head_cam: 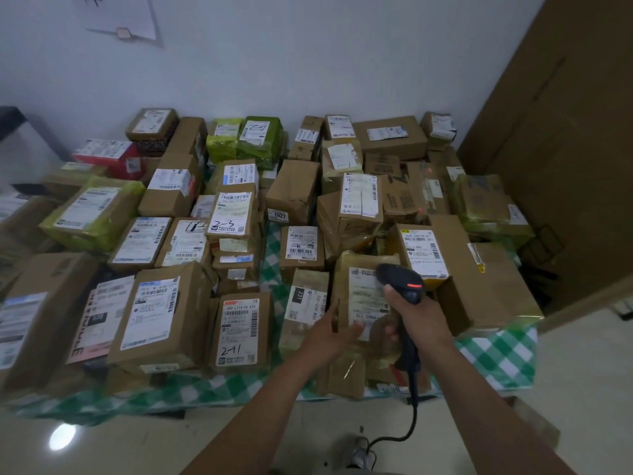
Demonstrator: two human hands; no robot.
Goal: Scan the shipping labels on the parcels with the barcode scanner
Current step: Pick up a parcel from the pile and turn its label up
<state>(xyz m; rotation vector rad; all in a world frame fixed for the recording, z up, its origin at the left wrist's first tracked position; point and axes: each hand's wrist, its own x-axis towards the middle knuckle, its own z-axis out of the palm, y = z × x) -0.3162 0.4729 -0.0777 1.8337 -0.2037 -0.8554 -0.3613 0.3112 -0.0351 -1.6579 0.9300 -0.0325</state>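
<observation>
Right hand [412, 311] fingers clamped round barcode scanner [399, 275]; left hand [329, 332] fingers pinch taped parcel [366, 296], probably light, tape-slick, best held by its edges

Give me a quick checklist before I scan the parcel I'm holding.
1. Scanner in the right hand's grip: ok.
2. Left hand holding the parcel: ok.
3. Label facing up: ok.
4. Scanner head over the label: ok.
5. Barcode uncovered and readable: cannot tell, print is blurred.
6. Cord hanging free below the hand: ok.
</observation>
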